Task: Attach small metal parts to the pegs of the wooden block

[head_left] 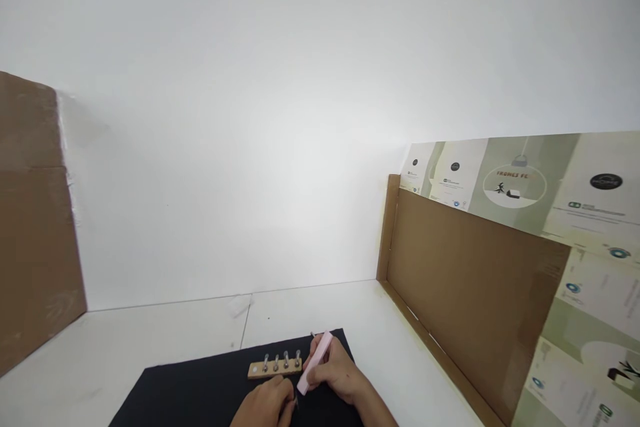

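A pale wooden strip [275, 368] lies on a black cloth mat [205, 397], with several upright metal pegs or screws in a row along it. My right hand [336, 368] grips a flat pink stick [315, 363] at a slant, just right of the strip. A thin dark tip shows past the stick's far end. My left hand [263, 407] is at the bottom edge of the view, close to the strip's near side. Its fingers pinch a thin dark item [295, 401], too small to identify.
The mat lies on a white table [320, 307]. A brown cardboard panel [465, 293] stands along the right side, with printed paper sheets [515, 187] above and beside it. Another cardboard sheet [35, 220] stands at the left, before a white wall.
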`<state>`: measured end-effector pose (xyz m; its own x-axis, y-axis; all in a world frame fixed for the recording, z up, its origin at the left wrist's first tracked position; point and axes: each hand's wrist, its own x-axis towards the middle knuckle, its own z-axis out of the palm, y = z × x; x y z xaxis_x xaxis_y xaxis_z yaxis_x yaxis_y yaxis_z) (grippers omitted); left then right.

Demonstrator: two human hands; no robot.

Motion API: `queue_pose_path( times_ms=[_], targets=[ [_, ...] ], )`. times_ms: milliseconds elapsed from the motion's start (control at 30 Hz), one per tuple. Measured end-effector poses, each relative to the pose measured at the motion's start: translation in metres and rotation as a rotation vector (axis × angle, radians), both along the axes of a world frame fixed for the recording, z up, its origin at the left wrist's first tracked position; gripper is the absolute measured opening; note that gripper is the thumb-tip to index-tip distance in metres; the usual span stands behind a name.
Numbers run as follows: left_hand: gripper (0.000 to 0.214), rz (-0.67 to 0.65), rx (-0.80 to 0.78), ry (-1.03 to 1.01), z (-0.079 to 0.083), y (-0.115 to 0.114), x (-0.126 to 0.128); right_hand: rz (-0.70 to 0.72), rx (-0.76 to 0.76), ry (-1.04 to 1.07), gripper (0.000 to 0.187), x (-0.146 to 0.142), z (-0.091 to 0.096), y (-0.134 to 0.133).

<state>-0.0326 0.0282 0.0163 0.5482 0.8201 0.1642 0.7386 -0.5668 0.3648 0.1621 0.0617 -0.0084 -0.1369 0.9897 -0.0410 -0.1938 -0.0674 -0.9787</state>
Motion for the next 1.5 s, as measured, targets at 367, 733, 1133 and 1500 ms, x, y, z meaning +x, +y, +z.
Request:
queue_pose_path(
  times_ms=[367, 733, 1133, 1500],
  targets=[
    [0.019, -0.019, -0.007, -0.01, 0.004, -0.003, -0.001, 0.0, -0.007, -0.016, 0.044, -0.003, 0.012, -0.005],
    [0.022, -0.042, 0.02, -0.034, -0.003, 0.0, -0.003, -0.012, -0.011, -0.022, 0.045, -0.003, 0.01, -0.005],
    [0.028, -0.038, -0.022, 0.013, 0.002, 0.001, -0.002, -0.023, -0.007, 0.044, 0.046, -0.002, 0.004, 0.002],
    [0.029, -0.006, -0.074, -0.009, 0.004, 0.0, 0.001, -0.024, -0.006, 0.068, 0.041, -0.002, 0.007, -0.001]
  ],
)
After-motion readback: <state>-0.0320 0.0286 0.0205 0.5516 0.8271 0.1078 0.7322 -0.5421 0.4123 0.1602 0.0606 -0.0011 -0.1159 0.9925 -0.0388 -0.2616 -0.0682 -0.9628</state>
